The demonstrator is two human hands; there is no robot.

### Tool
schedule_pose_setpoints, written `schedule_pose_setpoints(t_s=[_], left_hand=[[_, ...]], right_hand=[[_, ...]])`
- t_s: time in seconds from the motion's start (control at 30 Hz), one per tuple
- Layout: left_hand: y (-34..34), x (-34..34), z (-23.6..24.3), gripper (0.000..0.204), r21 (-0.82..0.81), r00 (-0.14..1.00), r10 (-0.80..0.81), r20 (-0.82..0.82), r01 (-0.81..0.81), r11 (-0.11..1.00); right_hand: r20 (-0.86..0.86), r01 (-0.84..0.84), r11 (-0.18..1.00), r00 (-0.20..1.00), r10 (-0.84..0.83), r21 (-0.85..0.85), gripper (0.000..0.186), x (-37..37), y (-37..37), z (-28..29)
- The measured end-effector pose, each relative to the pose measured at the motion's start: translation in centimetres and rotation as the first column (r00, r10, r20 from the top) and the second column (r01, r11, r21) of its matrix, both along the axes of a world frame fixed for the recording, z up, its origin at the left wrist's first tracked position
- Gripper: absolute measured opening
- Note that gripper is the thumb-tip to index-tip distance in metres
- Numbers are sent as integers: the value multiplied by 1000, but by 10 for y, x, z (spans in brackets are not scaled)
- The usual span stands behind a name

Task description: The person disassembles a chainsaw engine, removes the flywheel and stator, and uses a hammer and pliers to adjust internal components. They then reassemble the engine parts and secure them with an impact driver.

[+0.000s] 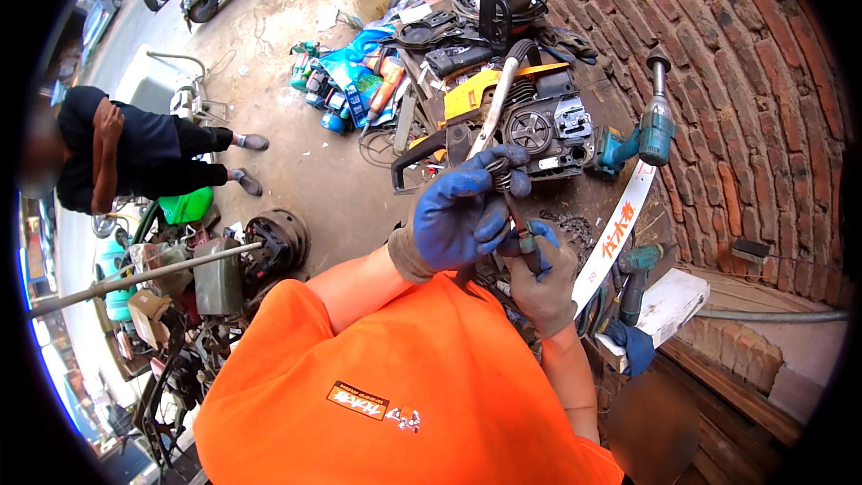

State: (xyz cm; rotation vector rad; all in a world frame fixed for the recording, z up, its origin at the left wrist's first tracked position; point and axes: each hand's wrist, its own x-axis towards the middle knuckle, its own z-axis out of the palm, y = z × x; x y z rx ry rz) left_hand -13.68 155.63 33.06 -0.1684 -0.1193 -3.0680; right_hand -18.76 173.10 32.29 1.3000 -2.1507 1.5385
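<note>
Both my hands are gloved and close together in front of my chest. My left hand (pixel 458 211), in a blue-palmed glove, pinches a small dark metal part (pixel 501 175) with coil-like ridges. My right hand (pixel 545 283), in a grey and blue glove, is closed around a hand tool with a reddish and dark handle (pixel 528 250); it looks like pliers. The tool's upper end reaches the metal part, its tip partly hidden by my left fingers. Just beyond lies a partly opened chainsaw (pixel 539 130), with its finned cylinder and flywheel bare.
A white guide bar (pixel 615 238), a teal impact wrench (pixel 657 130) and a cordless drill (pixel 639 274) lie at the right, beside a brick wall (pixel 718 63). Bottles (pixel 334 108) and machine parts crowd the far side. A person (pixel 126 148) stands at the left, near a metal pole (pixel 148 278).
</note>
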Motion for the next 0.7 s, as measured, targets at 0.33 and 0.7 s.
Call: schedule_pose_setpoints(t_s=[0.33, 0.7], left_hand=[[0, -5, 28, 46, -404, 966, 29, 257, 80, 911], [-16, -15, 32, 42, -702, 926, 197, 322, 94, 706]], right_hand=[[845, -363, 931, 482, 232, -49, 11, -3, 21, 18], [963, -215, 971, 219, 155, -107, 19, -9, 47, 43]])
